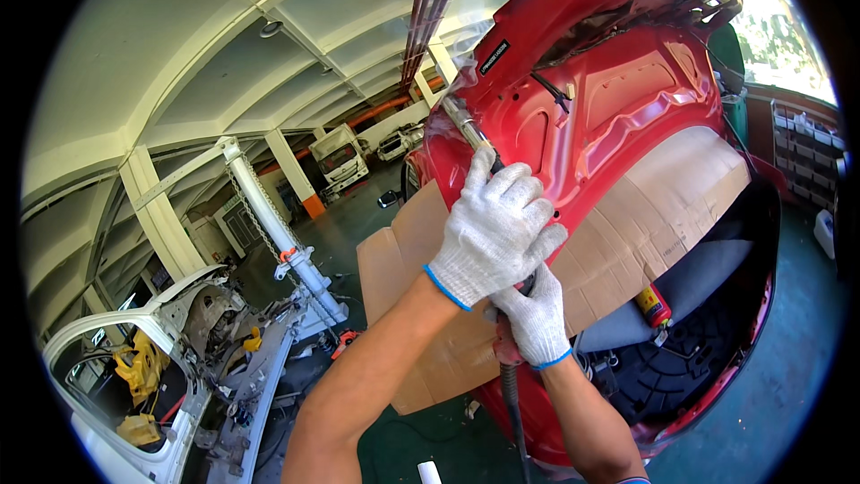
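Both my hands wear white knit gloves with blue cuffs. My left hand (497, 229) is closed around the front part of a corded tool that looks like a hot-air gun (467, 122). Its silver barrel points up and away, and pale smoke drifts near the tip. Lower down, my right hand (539, 315) grips the same tool close to its red rear end, where a thick black cord leaves it. My gloves hide the tool's middle. The barrel's tip is at the left edge of a raised red car lid (546, 143); whether they touch, I cannot tell.
Brown cardboard (627, 229) lies across the opening under the lid. Inside the trunk is a red cylinder with a yellow label (654, 306). At left stand a white car body shell (125, 314) and a blue-white post with chains (282, 224). Trucks are parked farther back.
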`<state>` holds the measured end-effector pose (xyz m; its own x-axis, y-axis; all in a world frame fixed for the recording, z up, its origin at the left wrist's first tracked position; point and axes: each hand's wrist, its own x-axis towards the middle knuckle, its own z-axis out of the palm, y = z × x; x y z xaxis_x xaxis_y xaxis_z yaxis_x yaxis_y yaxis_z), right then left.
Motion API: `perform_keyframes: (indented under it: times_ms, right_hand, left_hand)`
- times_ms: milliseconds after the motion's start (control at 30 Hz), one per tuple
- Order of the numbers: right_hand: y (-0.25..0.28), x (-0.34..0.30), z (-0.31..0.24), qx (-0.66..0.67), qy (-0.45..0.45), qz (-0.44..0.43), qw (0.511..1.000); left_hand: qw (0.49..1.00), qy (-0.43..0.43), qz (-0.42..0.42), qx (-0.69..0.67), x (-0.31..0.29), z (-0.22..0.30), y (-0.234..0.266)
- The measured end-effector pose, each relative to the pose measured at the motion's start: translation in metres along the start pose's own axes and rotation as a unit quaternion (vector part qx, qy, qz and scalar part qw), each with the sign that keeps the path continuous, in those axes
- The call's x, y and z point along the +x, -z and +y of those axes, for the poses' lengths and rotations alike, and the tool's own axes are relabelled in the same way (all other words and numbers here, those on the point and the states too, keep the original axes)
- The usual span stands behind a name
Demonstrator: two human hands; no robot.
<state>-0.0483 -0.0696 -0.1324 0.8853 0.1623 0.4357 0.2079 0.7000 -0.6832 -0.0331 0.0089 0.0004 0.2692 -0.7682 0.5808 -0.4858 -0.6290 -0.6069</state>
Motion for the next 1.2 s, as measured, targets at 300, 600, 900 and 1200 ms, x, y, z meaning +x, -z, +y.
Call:
perform_keyframes:
  times_ms: [300, 600, 900, 1200]
  right_hand:
    - [0.003, 0.0, -0.001, 0.015, 0.001, -0.009, 1.0]
    - [0.008, -0.001, 0.001, 0.007, 0.006, -0.01, 1.0]
    - [0.018, -0.014, 0.006, 0.004, -0.029, -0.009, 1.0]
    - [0.016, -0.002, 0.009, 0.002, -0.038, -0.01, 0.999]
  left_hand:
    - [1.0, 0.001, 0.0, 0.006, 0.002, 0.001, -0.001]
    - [1.0, 0.004, 0.008, -0.01, 0.002, 0.004, -0.003]
    - [0.999, -0.013, 0.014, -0.044, -0.008, 0.018, -0.002]
    - [0.999, -0.009, -0.008, -0.04, -0.004, 0.011, -0.003]
